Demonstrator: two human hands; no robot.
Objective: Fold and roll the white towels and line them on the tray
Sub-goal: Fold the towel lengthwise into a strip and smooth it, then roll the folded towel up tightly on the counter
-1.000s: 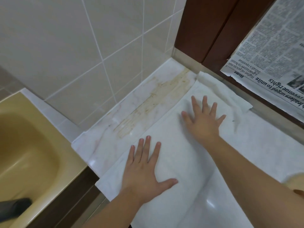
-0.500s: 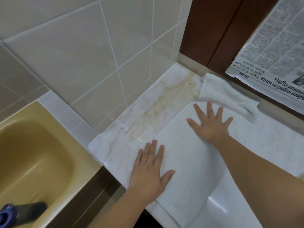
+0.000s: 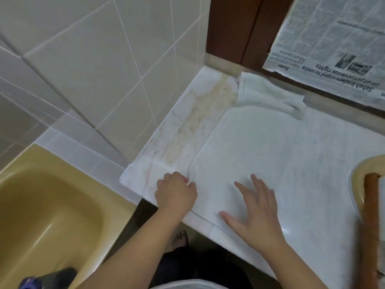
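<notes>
While a newspaper [image 3: 333, 49] hangs at one o'clock and a yellow tub [image 3: 48, 207] sits at eight, your left hand [image 3: 176, 191] pinches the white towel's [image 3: 260, 155] near corner; your right hand [image 3: 255, 213] rests flat, fingers spread, on it, on the counter [image 3: 166, 163].

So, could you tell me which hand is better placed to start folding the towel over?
Probably the left hand: its fingers are curled at the near left edge of the white towel, seemingly pinching it. The right hand lies flat and spread on the cloth, suited to pinning it.
</notes>
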